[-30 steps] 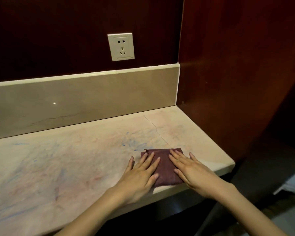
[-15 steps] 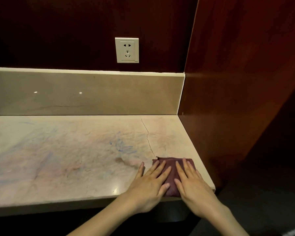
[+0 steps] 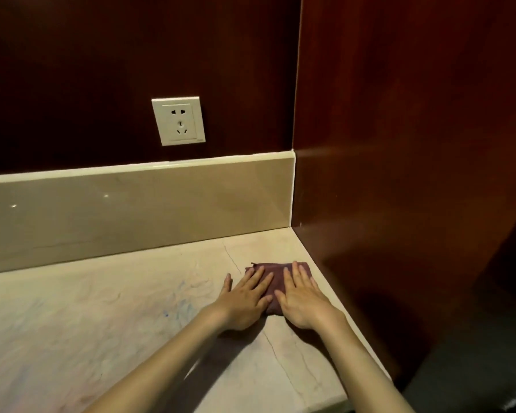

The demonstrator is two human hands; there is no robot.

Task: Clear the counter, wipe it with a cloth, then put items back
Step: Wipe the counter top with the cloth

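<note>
Lying under both flat hands [image 3: 245,302] [image 3: 303,302]: folded cloth [image 3: 276,281]

No readable text, labels or numbers anywhere.

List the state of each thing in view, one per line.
cloth: folded, flat on the counter near the right wall, under both hands
left hand: open, fingers straight, pressing the cloth
right hand: open, fingers straight, pressing the cloth
counter: smeared with faint blue and pink marks, cracked near the cloth
wall socket: nothing plugged in
</note>
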